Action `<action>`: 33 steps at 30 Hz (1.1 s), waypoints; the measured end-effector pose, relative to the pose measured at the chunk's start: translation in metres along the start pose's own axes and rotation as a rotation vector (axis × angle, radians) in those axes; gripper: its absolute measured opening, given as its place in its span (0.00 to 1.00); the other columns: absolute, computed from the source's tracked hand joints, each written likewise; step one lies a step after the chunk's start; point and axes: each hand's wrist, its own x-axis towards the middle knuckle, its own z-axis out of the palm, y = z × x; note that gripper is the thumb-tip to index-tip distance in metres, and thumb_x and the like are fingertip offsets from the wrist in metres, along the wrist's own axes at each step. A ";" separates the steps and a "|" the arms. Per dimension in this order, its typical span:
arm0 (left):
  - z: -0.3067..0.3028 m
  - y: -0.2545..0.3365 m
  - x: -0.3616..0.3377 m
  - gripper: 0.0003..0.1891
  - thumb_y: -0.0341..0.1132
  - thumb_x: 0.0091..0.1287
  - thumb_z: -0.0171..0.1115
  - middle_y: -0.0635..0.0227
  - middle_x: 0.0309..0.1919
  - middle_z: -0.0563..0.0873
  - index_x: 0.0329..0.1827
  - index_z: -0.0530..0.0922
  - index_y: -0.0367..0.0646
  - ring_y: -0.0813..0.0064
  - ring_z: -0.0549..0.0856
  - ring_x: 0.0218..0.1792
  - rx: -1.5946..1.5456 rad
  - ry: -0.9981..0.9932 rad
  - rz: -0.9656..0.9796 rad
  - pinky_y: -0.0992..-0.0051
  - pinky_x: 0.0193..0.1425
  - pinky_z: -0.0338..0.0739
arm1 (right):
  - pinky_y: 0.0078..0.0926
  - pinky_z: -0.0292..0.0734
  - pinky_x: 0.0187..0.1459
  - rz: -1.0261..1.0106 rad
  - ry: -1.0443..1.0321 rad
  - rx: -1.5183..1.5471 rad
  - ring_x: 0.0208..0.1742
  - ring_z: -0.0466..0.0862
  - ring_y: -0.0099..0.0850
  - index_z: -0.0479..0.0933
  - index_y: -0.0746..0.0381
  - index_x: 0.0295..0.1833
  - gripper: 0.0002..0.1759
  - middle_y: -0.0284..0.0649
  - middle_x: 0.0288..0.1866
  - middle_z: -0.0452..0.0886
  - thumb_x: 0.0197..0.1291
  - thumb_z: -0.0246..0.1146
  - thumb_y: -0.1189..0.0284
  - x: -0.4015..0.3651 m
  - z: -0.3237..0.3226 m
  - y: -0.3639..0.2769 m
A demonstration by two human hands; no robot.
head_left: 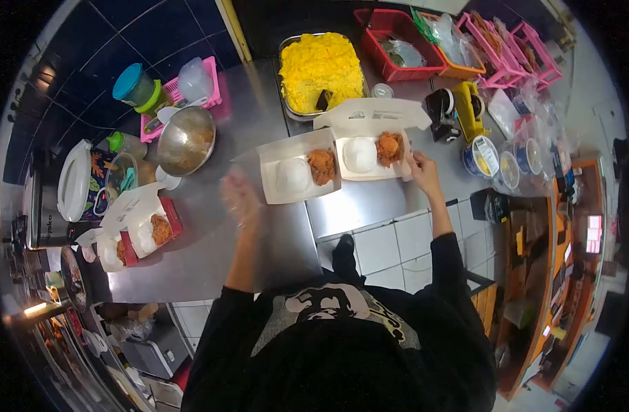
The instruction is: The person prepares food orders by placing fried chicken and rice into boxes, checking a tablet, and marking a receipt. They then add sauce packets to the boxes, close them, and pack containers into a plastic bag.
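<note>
Two open paper boxes stand side by side at the middle of the steel counter, the left box (266,172) and the right box (341,169). Each holds a white mound of rice and a piece of fried chicken (322,167). My right hand (422,172) has its fingers closed on the right edge of the right box. Just left of the left box, my left hand (241,199) is blurred by motion, in what looks like a clear glove, and its fingers are smeared.
A tray of yellow food (320,69) sits behind the boxes. A metal bowl (186,141) and red-sided boxes (171,214) with rice and chicken stand at left. A red basket (401,68), tape dispensers (469,112) and tubs (480,156) are at right.
</note>
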 end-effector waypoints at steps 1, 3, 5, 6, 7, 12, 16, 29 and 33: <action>-0.033 0.012 0.012 0.23 0.47 0.71 0.51 0.51 0.48 0.80 0.55 0.73 0.33 0.54 0.80 0.49 0.065 0.107 0.023 0.62 0.55 0.73 | 0.24 0.76 0.40 0.001 0.030 -0.012 0.37 0.82 0.27 0.80 0.69 0.49 0.14 0.47 0.47 0.83 0.62 0.59 0.72 -0.003 -0.006 0.003; -0.092 0.002 0.042 0.24 0.50 0.70 0.52 0.50 0.48 0.80 0.53 0.74 0.34 0.53 0.80 0.50 0.328 0.267 0.022 0.60 0.54 0.74 | 0.22 0.75 0.47 0.117 0.163 0.025 0.43 0.83 0.31 0.81 0.68 0.49 0.12 0.47 0.48 0.84 0.63 0.60 0.74 -0.022 -0.030 -0.011; -0.127 -0.039 0.069 0.27 0.54 0.69 0.52 0.50 0.46 0.81 0.51 0.75 0.34 0.52 0.81 0.48 0.609 0.392 -0.010 0.59 0.52 0.75 | 0.22 0.74 0.50 0.204 0.383 0.455 0.49 0.81 0.31 0.80 0.65 0.53 0.14 0.45 0.50 0.83 0.61 0.61 0.77 -0.056 -0.029 0.000; -0.137 -0.052 0.076 0.28 0.55 0.68 0.53 0.49 0.43 0.82 0.49 0.76 0.33 0.51 0.82 0.45 0.697 0.462 -0.013 0.58 0.51 0.75 | 0.23 0.75 0.47 0.251 0.386 0.502 0.47 0.80 0.28 0.79 0.62 0.55 0.17 0.43 0.51 0.81 0.59 0.61 0.79 -0.077 -0.019 0.008; -0.142 -0.060 0.081 0.29 0.56 0.68 0.51 0.48 0.42 0.83 0.48 0.78 0.33 0.49 0.82 0.44 0.668 0.327 -0.101 0.57 0.51 0.75 | 0.23 0.76 0.44 0.300 0.396 0.547 0.44 0.79 0.25 0.79 0.59 0.58 0.21 0.42 0.53 0.80 0.58 0.61 0.80 -0.100 -0.003 0.017; -0.132 -0.064 0.066 0.31 0.58 0.69 0.46 0.43 0.37 0.84 0.40 0.81 0.33 0.46 0.83 0.40 0.744 -0.051 -0.057 0.53 0.49 0.74 | 0.26 0.76 0.40 0.100 0.146 -0.106 0.41 0.79 0.32 0.79 0.60 0.56 0.25 0.46 0.53 0.74 0.49 0.59 0.85 -0.151 0.053 -0.035; -0.108 -0.037 0.045 0.26 0.53 0.71 0.46 0.43 0.39 0.84 0.39 0.81 0.35 0.49 0.83 0.39 0.654 -0.131 0.047 0.53 0.46 0.74 | 0.41 0.69 0.45 -0.091 0.185 -0.419 0.48 0.74 0.45 0.78 0.62 0.54 0.22 0.47 0.51 0.73 0.50 0.59 0.78 -0.112 0.095 -0.078; -0.177 -0.017 0.060 0.18 0.39 0.62 0.61 0.55 0.48 0.82 0.53 0.78 0.40 0.57 0.83 0.46 0.285 0.035 -0.040 0.60 0.53 0.75 | 0.44 0.75 0.46 -0.032 -0.106 -0.885 0.52 0.78 0.47 0.74 0.51 0.61 0.24 0.46 0.53 0.79 0.58 0.55 0.75 -0.107 0.084 -0.072; -0.234 -0.208 0.131 0.20 0.48 0.62 0.59 0.53 0.44 0.84 0.50 0.79 0.42 0.52 0.82 0.47 0.787 0.434 -0.041 0.55 0.50 0.74 | 0.46 0.69 0.57 -0.159 0.082 -0.928 0.59 0.72 0.47 0.70 0.55 0.64 0.27 0.47 0.58 0.75 0.56 0.55 0.75 -0.117 0.102 -0.077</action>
